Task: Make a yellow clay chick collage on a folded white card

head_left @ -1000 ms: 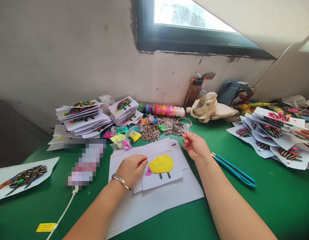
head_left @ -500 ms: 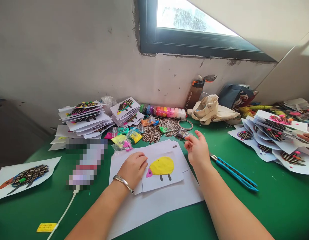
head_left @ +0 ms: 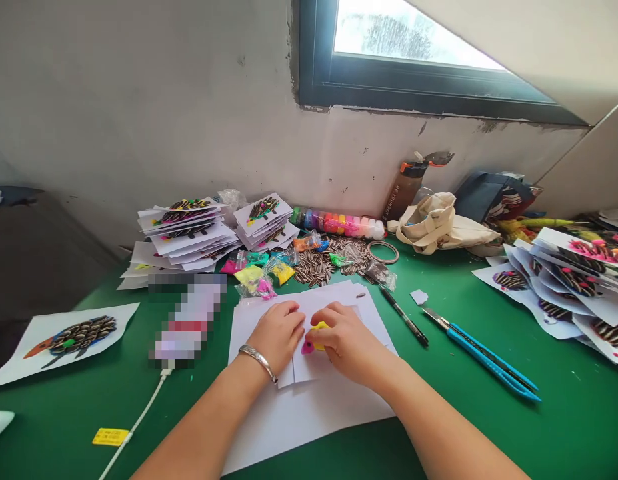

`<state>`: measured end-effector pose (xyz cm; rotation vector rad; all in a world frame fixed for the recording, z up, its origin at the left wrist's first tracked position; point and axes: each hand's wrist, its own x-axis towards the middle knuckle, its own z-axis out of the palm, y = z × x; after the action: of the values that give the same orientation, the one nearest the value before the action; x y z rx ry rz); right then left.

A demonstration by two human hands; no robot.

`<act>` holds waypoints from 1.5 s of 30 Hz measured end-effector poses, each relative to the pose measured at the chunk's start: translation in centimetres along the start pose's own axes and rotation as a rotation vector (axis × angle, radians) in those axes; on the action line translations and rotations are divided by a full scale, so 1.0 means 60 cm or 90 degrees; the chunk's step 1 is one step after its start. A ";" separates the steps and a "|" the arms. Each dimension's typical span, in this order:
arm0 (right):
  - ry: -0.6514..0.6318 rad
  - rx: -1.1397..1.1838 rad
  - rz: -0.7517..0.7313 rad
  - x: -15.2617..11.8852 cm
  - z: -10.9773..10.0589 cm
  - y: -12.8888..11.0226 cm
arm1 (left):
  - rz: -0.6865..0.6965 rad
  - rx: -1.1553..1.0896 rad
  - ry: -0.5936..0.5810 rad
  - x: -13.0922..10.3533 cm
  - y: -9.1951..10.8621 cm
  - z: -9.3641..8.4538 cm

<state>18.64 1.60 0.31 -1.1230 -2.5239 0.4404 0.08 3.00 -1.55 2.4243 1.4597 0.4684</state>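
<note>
A small white card (head_left: 303,372) lies on larger white sheets (head_left: 269,427), bearing a yellow clay body with a pink clay head (head_left: 307,347). My left hand (head_left: 279,333), a silver bracelet at its wrist, rests with its fingers lying flat on the card's left side. Over the clay animal my right hand (head_left: 351,343) bends its fingers, thumb and forefinger at the yellow clay (head_left: 319,326). Whatever is between those fingertips is too small to make out. Most of the yellow body is hidden. One sunflower seed (head_left: 361,295) lies on the paper's upper edge.
Sunflower seeds (head_left: 313,268) and bagged coloured clay (head_left: 249,277) lie behind the paper. A pen (head_left: 403,317) and a blue craft knife (head_left: 489,357) are at right. Card stacks (head_left: 189,243) stand at both sides. A seed-covered card (head_left: 76,340) and white cable (head_left: 139,420) are left.
My right hand has moved left and down from beside the paper to the clay animal, uncovering the pen. My left hand stays on the card. The view has shifted slightly.
</note>
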 end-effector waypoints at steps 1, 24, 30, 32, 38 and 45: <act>-0.006 -0.003 -0.001 0.000 0.002 0.001 | -0.001 -0.002 0.000 0.000 0.000 0.000; -0.002 0.002 0.007 -0.003 -0.009 -0.002 | 0.005 -0.012 0.015 -0.001 0.000 0.001; -0.046 -0.020 -0.034 -0.007 0.002 -0.007 | 0.000 -0.005 0.006 -0.001 -0.001 0.003; -0.054 -0.033 -0.036 -0.007 0.004 -0.007 | -0.002 -0.002 0.005 -0.001 -0.002 0.004; -0.054 -0.012 -0.029 -0.011 -0.009 -0.015 | -0.006 0.000 -0.004 -0.003 -0.002 0.004; -0.081 -0.039 -0.047 -0.010 0.001 -0.016 | -0.005 0.002 -0.003 0.000 -0.001 0.002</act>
<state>18.34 0.53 0.56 -1.0511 -2.6966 0.4309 0.08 2.99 -1.68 2.4196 1.4696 0.4581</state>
